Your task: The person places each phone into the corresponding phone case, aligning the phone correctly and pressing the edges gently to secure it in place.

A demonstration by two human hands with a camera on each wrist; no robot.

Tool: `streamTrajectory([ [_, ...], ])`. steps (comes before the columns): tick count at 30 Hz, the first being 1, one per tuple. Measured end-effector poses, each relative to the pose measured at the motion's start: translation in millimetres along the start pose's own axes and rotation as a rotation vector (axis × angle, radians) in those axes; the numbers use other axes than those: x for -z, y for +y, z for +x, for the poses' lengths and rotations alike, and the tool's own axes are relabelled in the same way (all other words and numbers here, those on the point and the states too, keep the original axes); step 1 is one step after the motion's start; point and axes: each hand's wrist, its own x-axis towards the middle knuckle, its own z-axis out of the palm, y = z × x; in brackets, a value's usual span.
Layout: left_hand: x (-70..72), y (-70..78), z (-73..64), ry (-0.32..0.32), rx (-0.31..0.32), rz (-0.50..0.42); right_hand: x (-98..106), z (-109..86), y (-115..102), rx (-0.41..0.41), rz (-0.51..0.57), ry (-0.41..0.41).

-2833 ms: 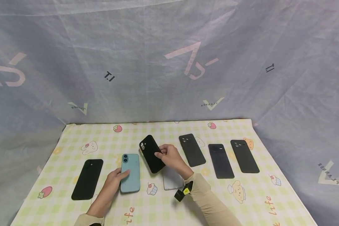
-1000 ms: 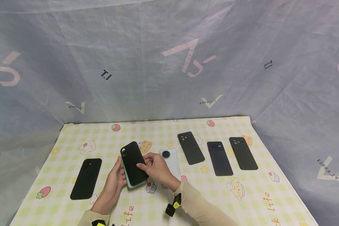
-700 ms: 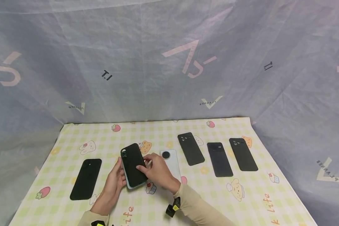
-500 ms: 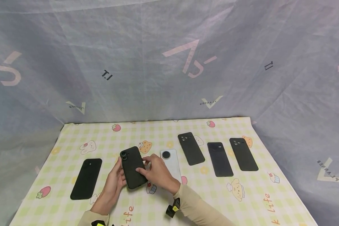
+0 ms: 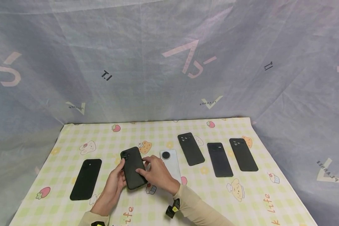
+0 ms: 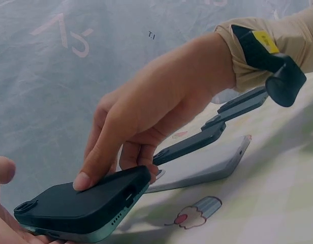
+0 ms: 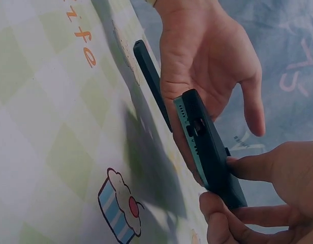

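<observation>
A black phone case (image 5: 133,169) covers the back of a teal phone (image 6: 100,233), tilted just above the tablecloth. The teal edge shows under the case in both wrist views. My left hand (image 5: 113,186) holds the phone from its left side, fingers beneath; the thumb is by the camera corner in the head view. My right hand (image 5: 156,172) pinches the case's right edge, thumb on top and fingers at the side. The underside of the phone and most of the left fingers are hidden in the head view.
A white phone (image 5: 170,164) lies partly behind my right hand. A black phone (image 5: 86,179) is at left. To the right lie two black cases with camera holes, the nearer case (image 5: 191,149) and farther case (image 5: 244,154), with a dark phone (image 5: 219,159) between them.
The case, at first apart in my right hand, has come down over the teal phone's back. My left hand has raised the phone, and its thumb has shifted toward the camera corner.
</observation>
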Motion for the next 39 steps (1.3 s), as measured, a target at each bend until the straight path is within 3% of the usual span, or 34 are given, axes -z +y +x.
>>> streamTrajectory([
  [9,-2.0,-7.1,-0.6,0.004,-0.064,0.086,0,-0.2,-1,-0.004,-0.011,-0.001],
  [17,-1.6,-9.8,-1.2,-0.019,-0.091,0.063,-2,-1.7,0,-0.043,0.013,-0.021],
  [23,-2.7,-6.7,-0.9,0.007,-0.12,0.047,-4,-2.5,1,-0.048,0.079,-0.022],
  [27,-3.8,-3.8,-2.0,0.042,-0.146,0.029,-6,-5.1,1,-0.068,0.181,-0.052],
  [34,-5.1,0.3,-3.6,0.082,-0.173,-0.018,-11,-10.1,1,-0.138,0.498,-0.142],
  [39,-5.0,0.7,-4.7,0.084,-0.179,-0.025,-16,-10.9,2,-0.163,0.654,-0.181],
])
